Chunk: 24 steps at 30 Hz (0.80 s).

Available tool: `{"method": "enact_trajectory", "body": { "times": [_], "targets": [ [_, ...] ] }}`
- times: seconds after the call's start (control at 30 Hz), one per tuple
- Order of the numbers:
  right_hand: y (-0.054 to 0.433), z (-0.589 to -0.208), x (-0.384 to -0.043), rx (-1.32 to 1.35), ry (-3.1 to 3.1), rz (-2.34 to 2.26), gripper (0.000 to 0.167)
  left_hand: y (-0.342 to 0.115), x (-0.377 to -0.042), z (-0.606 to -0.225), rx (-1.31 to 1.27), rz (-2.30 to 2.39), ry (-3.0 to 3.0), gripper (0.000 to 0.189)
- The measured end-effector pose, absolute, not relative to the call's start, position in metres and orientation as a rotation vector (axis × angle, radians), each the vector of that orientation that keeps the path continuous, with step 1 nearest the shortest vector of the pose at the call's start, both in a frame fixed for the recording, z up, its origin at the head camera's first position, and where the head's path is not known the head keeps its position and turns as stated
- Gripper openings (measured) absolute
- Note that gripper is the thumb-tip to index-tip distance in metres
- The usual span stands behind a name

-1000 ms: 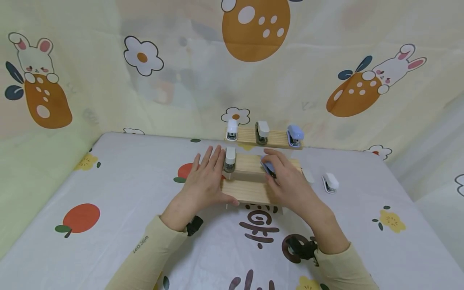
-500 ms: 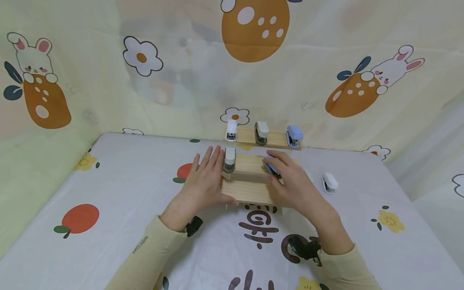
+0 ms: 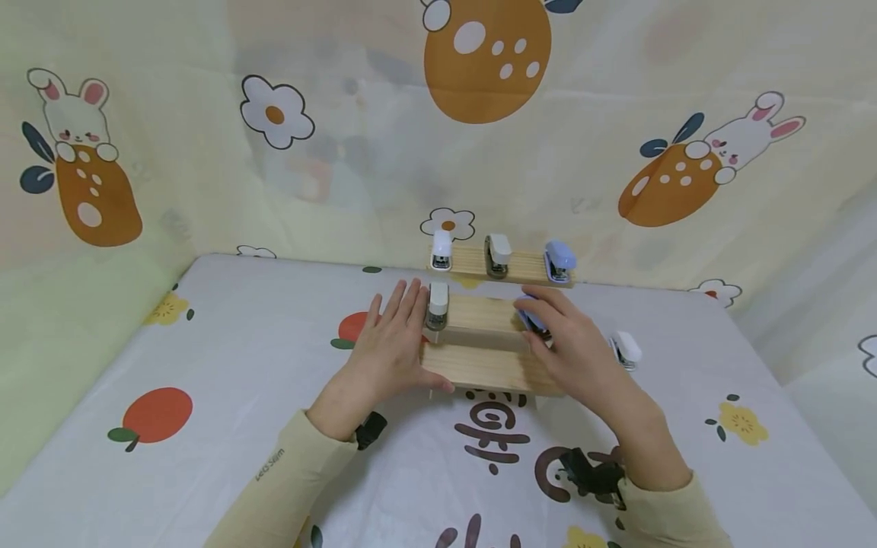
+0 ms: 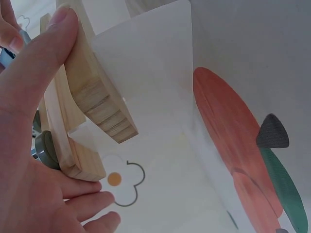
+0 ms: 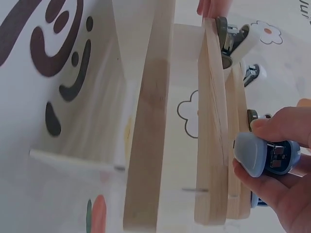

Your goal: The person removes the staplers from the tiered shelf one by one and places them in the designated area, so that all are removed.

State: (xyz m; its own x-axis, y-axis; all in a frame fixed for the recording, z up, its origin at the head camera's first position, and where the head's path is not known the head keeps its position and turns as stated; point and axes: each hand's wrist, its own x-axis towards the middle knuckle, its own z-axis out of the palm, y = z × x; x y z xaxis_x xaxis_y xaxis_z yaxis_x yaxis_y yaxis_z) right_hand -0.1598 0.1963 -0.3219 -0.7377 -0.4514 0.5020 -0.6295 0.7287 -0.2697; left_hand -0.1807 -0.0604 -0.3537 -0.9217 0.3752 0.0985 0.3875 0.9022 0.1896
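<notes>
My right hand (image 3: pixel 582 354) pinches a blue stapler (image 5: pixel 251 153) between thumb and fingers at the right part of a wooden rack's middle board (image 3: pixel 483 312). Whether the stapler touches the board I cannot tell. My left hand (image 3: pixel 384 358) lies against the rack's left end with its fingers extended; its thumb (image 4: pixel 58 29) rests on the lower board (image 3: pixel 486 367). Beside those fingers, a stapler with a white top and grey-green base (image 3: pixel 438 304) stands on the middle board's left end.
On the back top board (image 3: pixel 468 260) stand a white stapler (image 3: pixel 441 250), a grey-green one with a white top (image 3: pixel 498 255) and a blue one (image 3: pixel 560 260). Another white stapler (image 3: pixel 626 348) lies on the tablecloth (image 3: pixel 240 342), right of the rack. A patterned cloth wall (image 3: pixel 370 183) rises behind.
My right hand has moved to the right along the middle board with the blue stapler in its grip. My left hand has stayed against the rack.
</notes>
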Motion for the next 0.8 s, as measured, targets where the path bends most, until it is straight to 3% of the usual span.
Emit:
{"method": "enact_trajectory", "body": {
  "times": [0.8],
  "targets": [
    [0.230,-0.318,-0.147,0.761,-2.501,0.528,0.044,-0.060,-0.180,-0.355,-0.602,-0.301,-3.003,0.144]
  ]
}}
